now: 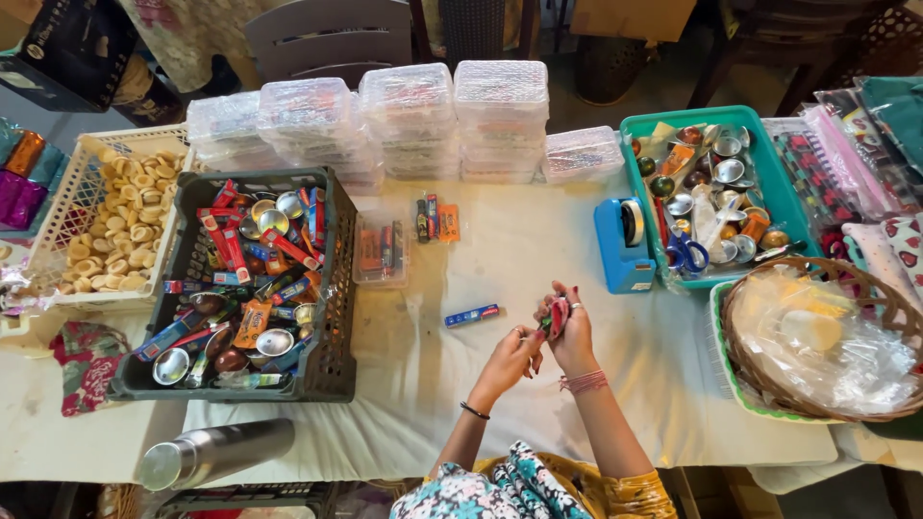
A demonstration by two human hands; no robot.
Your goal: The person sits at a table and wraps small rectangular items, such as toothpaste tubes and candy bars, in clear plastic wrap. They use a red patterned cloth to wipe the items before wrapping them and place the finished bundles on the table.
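Observation:
My right hand is closed around a small red and green packet, held above the white-covered table. My left hand sits just left of it, fingertips touching the packet's lower edge. A small blue box lies on the cloth a little to the left of both hands. Further back stands an open clear plastic box with a few small items inside, and three small packets lie behind it.
A dark crate of packets and small metal bowls stands at left, next to a white basket of pale round pieces. Stacks of clear lidded boxes line the back. At right are a blue tape dispenser, a teal tray, a wicker basket. A steel flask lies at front left.

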